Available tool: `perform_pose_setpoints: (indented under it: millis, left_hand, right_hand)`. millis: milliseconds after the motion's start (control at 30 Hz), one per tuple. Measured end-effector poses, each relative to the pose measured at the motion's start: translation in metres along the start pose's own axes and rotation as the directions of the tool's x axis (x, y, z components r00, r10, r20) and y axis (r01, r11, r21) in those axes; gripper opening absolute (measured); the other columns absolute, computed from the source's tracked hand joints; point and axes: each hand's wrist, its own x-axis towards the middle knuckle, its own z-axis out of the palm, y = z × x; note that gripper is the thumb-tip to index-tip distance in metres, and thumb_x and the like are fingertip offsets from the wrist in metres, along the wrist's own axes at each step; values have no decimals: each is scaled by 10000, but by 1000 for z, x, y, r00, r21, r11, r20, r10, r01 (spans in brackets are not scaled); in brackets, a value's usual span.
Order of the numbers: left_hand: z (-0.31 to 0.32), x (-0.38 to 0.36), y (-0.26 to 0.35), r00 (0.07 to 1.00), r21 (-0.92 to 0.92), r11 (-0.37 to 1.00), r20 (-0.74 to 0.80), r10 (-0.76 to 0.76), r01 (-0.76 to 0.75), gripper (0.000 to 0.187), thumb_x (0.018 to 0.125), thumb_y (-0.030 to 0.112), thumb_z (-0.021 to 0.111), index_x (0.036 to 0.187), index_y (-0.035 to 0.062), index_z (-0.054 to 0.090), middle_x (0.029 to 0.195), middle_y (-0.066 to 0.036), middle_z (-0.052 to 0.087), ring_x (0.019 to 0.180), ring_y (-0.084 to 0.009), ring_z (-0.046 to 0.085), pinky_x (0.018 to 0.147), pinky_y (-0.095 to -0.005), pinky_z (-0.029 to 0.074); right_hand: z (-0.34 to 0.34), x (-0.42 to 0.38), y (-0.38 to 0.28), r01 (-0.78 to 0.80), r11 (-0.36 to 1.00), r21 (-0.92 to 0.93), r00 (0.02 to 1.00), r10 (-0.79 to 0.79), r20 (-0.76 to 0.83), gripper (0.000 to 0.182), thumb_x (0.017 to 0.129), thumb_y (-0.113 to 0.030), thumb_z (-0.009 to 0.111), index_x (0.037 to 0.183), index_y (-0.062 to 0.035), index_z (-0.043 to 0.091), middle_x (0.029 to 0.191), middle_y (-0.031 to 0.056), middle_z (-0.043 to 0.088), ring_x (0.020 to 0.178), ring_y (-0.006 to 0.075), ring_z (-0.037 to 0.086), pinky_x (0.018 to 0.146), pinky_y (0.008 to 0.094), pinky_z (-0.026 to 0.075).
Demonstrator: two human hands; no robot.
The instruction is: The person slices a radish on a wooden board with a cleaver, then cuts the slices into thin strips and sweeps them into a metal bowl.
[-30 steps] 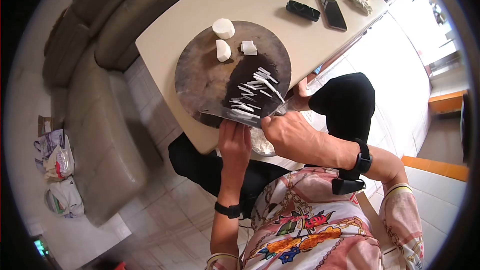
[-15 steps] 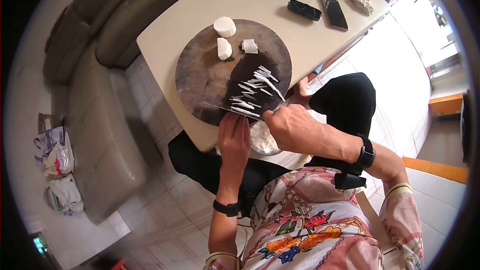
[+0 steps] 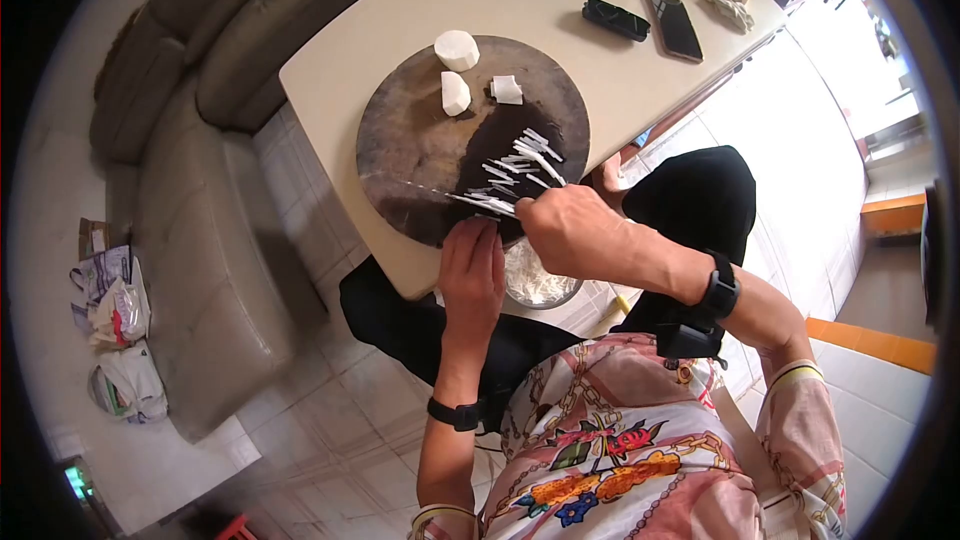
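Note:
My right hand (image 3: 568, 228) is closed round the handle of a knife, whose thin blade (image 3: 425, 188) shows almost edge-on across a round wooden chopping board (image 3: 400, 140). White strips (image 3: 508, 172), which look like cut radish, lie in a slanting row beyond the blade. My left hand (image 3: 472, 265) is at the board's near edge, fingers bent and pressed together close to the blade; what lies under the fingertips is hidden. Farther back on the board are a thick white round piece (image 3: 457, 51), a white chunk (image 3: 455, 94) and a few thin slices (image 3: 507, 90).
Below the board's edge, a bowl of white shreds (image 3: 540, 275) is partly behind my right hand. On the cream table (image 3: 330, 70) lie a black case (image 3: 615, 19) and a phone (image 3: 675, 27). A grey sofa (image 3: 225, 270) stands at left, with bags (image 3: 125, 380) beside it.
My right hand and the knife have moved away from me and slightly left, among the nearer strips. My left hand has stayed at the board's edge. The view has shifted a little.

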Motion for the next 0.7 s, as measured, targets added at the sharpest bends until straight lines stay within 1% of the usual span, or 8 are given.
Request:
perform_pose_setpoints:
  millis: [33, 100, 133, 367, 433, 567, 633, 700]
  left_hand:
    - [1, -1, -1, 1000, 0, 1000, -1, -4, 4, 169, 822, -36, 642, 991, -49, 644, 1044, -152, 616, 981, -336, 593, 832, -418, 497]
    - [4, -2, -4, 1000, -14, 1000, -22, 13, -13, 170, 824, -35, 639, 994, -50, 645, 1041, -150, 617, 985, -335, 594, 846, -419, 496]
    - [5, -2, -3, 1000, -18, 1000, -24, 13, -14, 170, 824, -35, 639, 994, -50, 645, 1041, -150, 617, 985, -335, 594, 846, -419, 496]
    - [2, -2, -2, 1000, -15, 1000, -12, -5, 5, 186, 821, -36, 642, 1006, -46, 653, 1067, -143, 622, 1000, -336, 595, 853, -414, 502]
    - [2, -2, -2, 1000, -12, 1000, -16, -4, 3, 187, 819, -39, 642, 1005, -46, 654, 1073, -143, 622, 1000, -337, 596, 852, -412, 504]
    - [3, -1, 1, 1000, -13, 1000, -17, -18, 18, 185, 808, -56, 638, 992, -50, 655, 1049, -145, 619, 983, -336, 601, 840, -411, 505]
    - [3, 0, 2, 1000, -18, 1000, -17, -25, 25, 183, 804, -61, 638, 986, -51, 654, 1039, -145, 618, 975, -335, 603, 832, -410, 506]
    - [1, 1, 2, 1000, 0, 1000, -5, -26, 26, 172, 801, -64, 638, 972, -53, 650, 1031, -143, 614, 961, -331, 602, 819, -406, 505]
  right_hand:
    - [-3, -4, 1, 2, 1000, 0, 1000, -2, 4, 77, 680, 6, 581, 738, 39, 543, 553, 203, 554, 552, 408, 592, 520, 471, 468]
    - [-17, -8, -1, -13, 999, 32, 996, 10, 85, 62, 686, 5, 584, 723, 33, 542, 541, 202, 543, 550, 403, 587, 504, 476, 445]
    - [-20, -9, 0, -33, 999, 12, 991, 31, 134, 60, 691, -1, 590, 716, 27, 543, 534, 199, 539, 553, 402, 588, 514, 474, 437]
    - [-23, -6, 10, -17, 999, 41, 980, 9, 198, 67, 700, -16, 601, 710, 24, 549, 551, 197, 546, 595, 398, 604, 559, 479, 435]
    - [-23, -4, 15, -52, 993, 107, 966, 23, 256, 95, 738, -37, 602, 705, 35, 548, 575, 204, 556, 629, 396, 612, 563, 481, 433]
    - [-26, 0, 19, -64, 987, 145, 966, 25, 256, 125, 771, -51, 599, 712, 51, 556, 613, 223, 568, 660, 404, 612, 580, 476, 442]
    - [-27, 4, 19, -100, 970, 221, 975, 52, 214, 67, 633, -5, 608, 643, 59, 592, 642, 254, 588, 690, 419, 630, 599, 442, 501]
    - [-19, 10, 26, -96, 966, 239, 974, 42, 224, 73, 635, -13, 618, 655, 56, 603, 654, 253, 594, 696, 416, 633, 609, 444, 503]
